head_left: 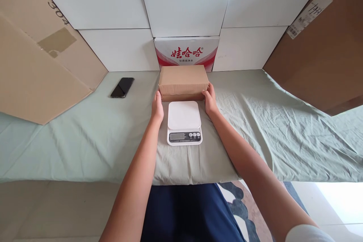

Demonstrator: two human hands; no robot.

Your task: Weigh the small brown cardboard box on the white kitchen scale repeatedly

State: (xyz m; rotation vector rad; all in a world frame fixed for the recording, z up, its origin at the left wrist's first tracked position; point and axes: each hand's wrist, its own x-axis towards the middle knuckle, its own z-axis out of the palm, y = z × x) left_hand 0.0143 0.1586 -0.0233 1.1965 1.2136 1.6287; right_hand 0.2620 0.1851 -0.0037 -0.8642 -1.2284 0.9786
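Observation:
A closed brown cardboard box sits at the back of the cloth-covered table, gripped at both ends. My left hand presses against its left end, fingers mostly hidden behind the side. At the right end, my right hand is wrapped round the corner, thumb on the front face. Between my forearms, just in front of the box, lies a white digital kitchen scale. Its platform is bare, and its display strip with round buttons faces me.
A black smartphone lies left of the box. Behind stands a red and white carton against white panels. Large cardboard sheets flank both sides, left and right. Wrinkled green cloth covers the table to its front edge.

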